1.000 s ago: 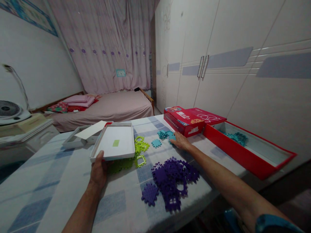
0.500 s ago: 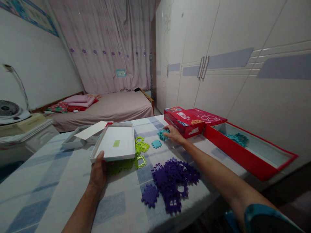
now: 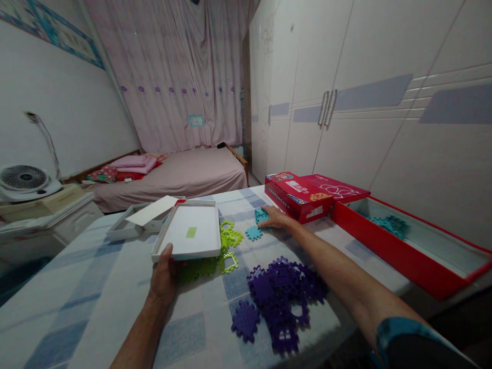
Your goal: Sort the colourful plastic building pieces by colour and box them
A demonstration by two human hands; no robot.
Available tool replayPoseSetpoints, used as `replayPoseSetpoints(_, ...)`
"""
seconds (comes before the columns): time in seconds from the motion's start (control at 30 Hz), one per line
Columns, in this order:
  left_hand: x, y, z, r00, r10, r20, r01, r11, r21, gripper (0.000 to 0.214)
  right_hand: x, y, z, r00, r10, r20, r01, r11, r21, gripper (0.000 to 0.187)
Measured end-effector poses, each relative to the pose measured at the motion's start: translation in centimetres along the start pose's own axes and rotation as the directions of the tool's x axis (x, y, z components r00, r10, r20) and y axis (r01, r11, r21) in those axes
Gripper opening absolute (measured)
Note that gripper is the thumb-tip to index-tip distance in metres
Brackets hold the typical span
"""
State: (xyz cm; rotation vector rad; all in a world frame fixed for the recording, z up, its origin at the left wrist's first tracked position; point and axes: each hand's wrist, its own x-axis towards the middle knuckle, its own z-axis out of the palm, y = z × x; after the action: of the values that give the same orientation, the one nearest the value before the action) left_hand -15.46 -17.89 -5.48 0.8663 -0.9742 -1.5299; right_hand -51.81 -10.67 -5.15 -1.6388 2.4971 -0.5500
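My left hand (image 3: pixel 165 274) grips the near left corner of a shallow white box lid (image 3: pixel 200 230), thumb on the rim. The lid is tilted over lime-green toothed building pieces (image 3: pixel 230 238), hiding some of them. My right hand (image 3: pixel 274 218) is closed at the fingertips on teal toothed building pieces (image 3: pixel 262 215); how many it holds I cannot tell. One lighter teal piece (image 3: pixel 253 233) lies flat on the cloth just in front of the fingers. Nearer me is a heap of purple toothed pieces (image 3: pixel 282 292), with a single purple piece (image 3: pixel 246 320) at its left.
A closed red box (image 3: pixel 300 197) stands beyond my right hand. Beside it, a long open red box (image 3: pixel 388 251) has teal pieces inside. Another white box (image 3: pixel 126 230) with a white card (image 3: pixel 151 211) across it is at the left. A checked cloth (image 3: pixel 180 333) covers the table.
The view has shifted slightly, so things sit a little lower and further right. My right hand's fingers have closed on the teal pieces, now tilted up. My left hand still holds the lid.
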Motion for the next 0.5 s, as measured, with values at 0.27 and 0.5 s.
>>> replayPoseSetpoints(0.27,0.1,-0.1,0.1,1.0,-0.02,-0.015,0.02,1.0,0.004,0.036,-2.5,-2.6,0.4,0.986,-0.093,-0.14,0.092,0.996,-0.014,0.061)
replayPoseSetpoints(0.5,0.0,0.2,0.1,0.999,-0.022,-0.023,0.022,0.999,0.025,0.03,-4.2,-3.3,0.0,0.94,-0.133,-0.315,0.152,0.988,0.039,0.042)
